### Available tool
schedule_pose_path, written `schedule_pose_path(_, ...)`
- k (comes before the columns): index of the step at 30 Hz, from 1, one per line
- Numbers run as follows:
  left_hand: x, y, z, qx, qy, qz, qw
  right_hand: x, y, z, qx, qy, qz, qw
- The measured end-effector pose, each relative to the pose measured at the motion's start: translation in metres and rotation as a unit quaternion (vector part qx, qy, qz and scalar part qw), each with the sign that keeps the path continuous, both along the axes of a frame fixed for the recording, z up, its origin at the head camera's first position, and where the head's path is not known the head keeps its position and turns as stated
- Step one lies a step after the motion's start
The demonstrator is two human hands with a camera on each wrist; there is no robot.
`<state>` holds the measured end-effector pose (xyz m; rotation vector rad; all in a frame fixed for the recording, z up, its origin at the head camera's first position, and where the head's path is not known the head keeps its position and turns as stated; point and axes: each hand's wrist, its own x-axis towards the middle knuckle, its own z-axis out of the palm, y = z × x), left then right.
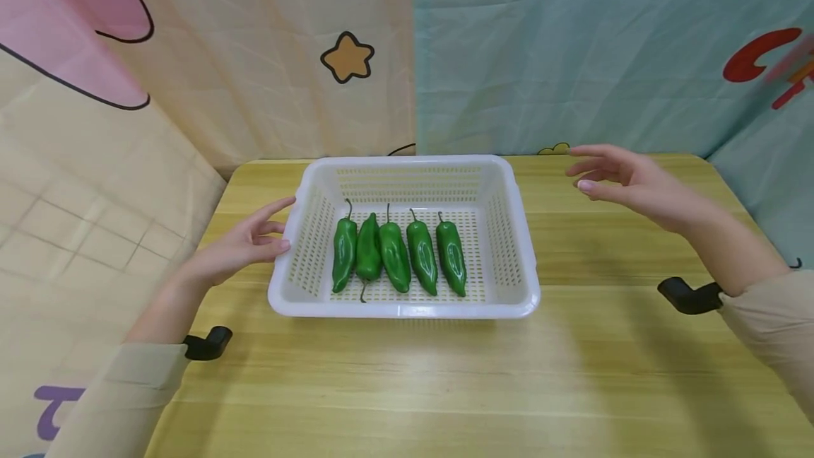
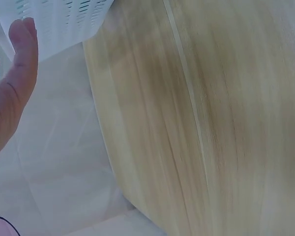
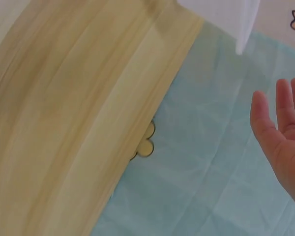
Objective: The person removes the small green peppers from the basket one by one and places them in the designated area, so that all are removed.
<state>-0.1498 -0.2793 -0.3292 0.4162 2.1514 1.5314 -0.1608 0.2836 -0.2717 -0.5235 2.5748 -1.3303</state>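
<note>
A white plastic basket [image 1: 400, 309] with slotted walls stands on the table. Several long green peppers [image 1: 421, 257] lie side by side inside it, most with stems toward the far wall; one pepper [image 1: 369, 249] points its stem the other way. At the basket's left rim is my left hand [image 1: 244, 242], its fingertips and thumb at the edge without curling round it. In the left wrist view a digit [image 2: 22, 69] lies against the basket's outer wall [image 2: 64, 24]. My right hand [image 1: 636, 182] hovers right of the basket, holding nothing, fingers loosely extended.
The light wooden table [image 1: 381, 394] reaches back to a printed curtain [image 1: 540, 48], with another curtain [image 1: 83, 232] along the left side. A black wrist mount [image 1: 210, 345] juts from the left sleeve, and a similar mount [image 1: 689, 297] from the right.
</note>
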Motion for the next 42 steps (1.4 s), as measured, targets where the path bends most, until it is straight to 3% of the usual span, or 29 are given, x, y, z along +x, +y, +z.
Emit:
schedule_pose_path(11, -0.009, 0.004, -0.003, 0.016, -0.042, 0.025, 0.9987, -0.021, -0.044, 0.008, -0.067, -0.112, 0.049, 0.9902)
schedule_pose_path(21, -0.011, 0.005, 0.002, 0.036, -0.092, 0.041, 0.9943, -0.037, -0.083, 0.014, -0.074, -0.183, 0.063, 0.9783)
schedule_pose_path(31, -0.011, 0.004, 0.001, 0.074, -0.12, 0.037, 0.9893, -0.051, -0.121, 0.003, -0.075, -0.246, 0.054, 0.9648)
schedule_pose_path(42, -0.012, 0.002, -0.002, 0.104, -0.14, 0.034, 0.984, -0.061, -0.151, -0.011, -0.086, -0.276, 0.044, 0.9563)
